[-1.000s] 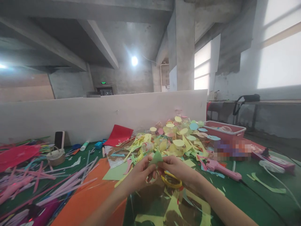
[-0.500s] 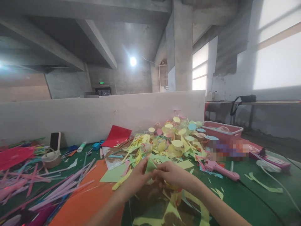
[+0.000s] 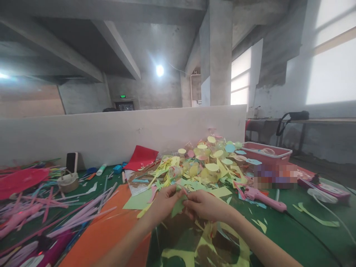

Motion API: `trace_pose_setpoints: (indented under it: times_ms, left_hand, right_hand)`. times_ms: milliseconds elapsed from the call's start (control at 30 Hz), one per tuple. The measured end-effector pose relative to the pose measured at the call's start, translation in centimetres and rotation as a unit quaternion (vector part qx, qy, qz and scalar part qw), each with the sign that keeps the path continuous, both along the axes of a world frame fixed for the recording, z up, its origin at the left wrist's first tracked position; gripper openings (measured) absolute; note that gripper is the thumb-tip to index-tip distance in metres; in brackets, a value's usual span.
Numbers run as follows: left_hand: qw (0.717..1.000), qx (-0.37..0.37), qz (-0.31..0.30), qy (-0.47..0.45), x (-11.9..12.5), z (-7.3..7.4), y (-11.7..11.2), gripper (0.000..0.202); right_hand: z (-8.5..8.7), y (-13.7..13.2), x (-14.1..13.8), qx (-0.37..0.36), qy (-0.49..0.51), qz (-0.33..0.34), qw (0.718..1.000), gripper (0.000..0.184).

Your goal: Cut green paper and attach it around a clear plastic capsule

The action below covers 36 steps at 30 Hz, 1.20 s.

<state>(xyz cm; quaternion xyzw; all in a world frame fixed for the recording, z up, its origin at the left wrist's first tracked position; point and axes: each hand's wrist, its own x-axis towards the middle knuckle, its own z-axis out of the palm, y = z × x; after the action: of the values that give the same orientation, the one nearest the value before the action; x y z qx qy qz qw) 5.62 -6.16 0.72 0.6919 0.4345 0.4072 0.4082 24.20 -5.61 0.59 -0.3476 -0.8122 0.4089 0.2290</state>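
Observation:
My left hand [image 3: 164,202] and my right hand [image 3: 205,204] meet over the green table, both pinched on a small light green piece of paper [image 3: 178,205] held between them. The paper hangs down between the fingers, partly hidden by them. Just beyond my hands lies a heap of yellow and green paper scraps [image 3: 191,176] and a pile of small round capsules with coloured paper discs [image 3: 213,155]. Under my wrists sits a clear sheet with yellow offcuts [image 3: 200,244].
An orange sheet [image 3: 108,237] lies to the left, with pink and white strips [image 3: 69,215] and a small basket [image 3: 67,181]. A pink glue gun [image 3: 264,198] and a pink tray [image 3: 267,152] are at right. A white partition [image 3: 111,137] backs the table.
The green piece, held up as a pointed triangle a second ago, has come lower and now hangs down between my fingers. My hands stayed together over the same spot.

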Motion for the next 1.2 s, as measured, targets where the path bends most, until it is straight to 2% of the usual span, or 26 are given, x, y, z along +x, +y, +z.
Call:
trace_pose_setpoints:
  times_ms: [200,333,500,667,900,1067,1200]
  left_hand:
    - [0.997,0.037,0.066,0.016,0.6,0.6,-0.6,0.049]
    - [0.994,0.042,0.105,-0.004,0.8,0.7,-0.6,0.045]
    - [0.994,0.037,0.102,0.005,0.5,-0.1,0.2,0.044]
    - [0.994,0.060,0.068,0.062,0.4,-0.3,0.5,0.035]
    - [0.995,0.001,0.045,0.086,-0.3,-0.4,1.1,0.036]
    - [0.996,-0.018,-0.006,0.089,-0.8,-0.5,1.6,0.031]
    - [0.995,-0.030,-0.001,0.093,-0.5,0.3,1.2,0.028]
  right_hand:
    - [-0.1,0.2,0.2,-0.004,0.009,0.012,1.000,0.036]
    - [-0.2,0.4,0.3,0.007,0.003,-0.013,1.000,0.039]
    - [-0.4,1.0,0.3,0.054,0.044,-0.057,0.996,0.044]
    - [-0.3,1.3,0.2,0.043,0.085,-0.104,0.990,0.044]
    - [0.0,1.2,0.3,0.040,0.109,-0.147,0.982,0.047]
    - [-0.1,1.4,0.7,0.019,0.113,-0.151,0.982,0.049]
    - [0.2,1.3,0.9,-0.001,0.123,-0.146,0.982,0.048]
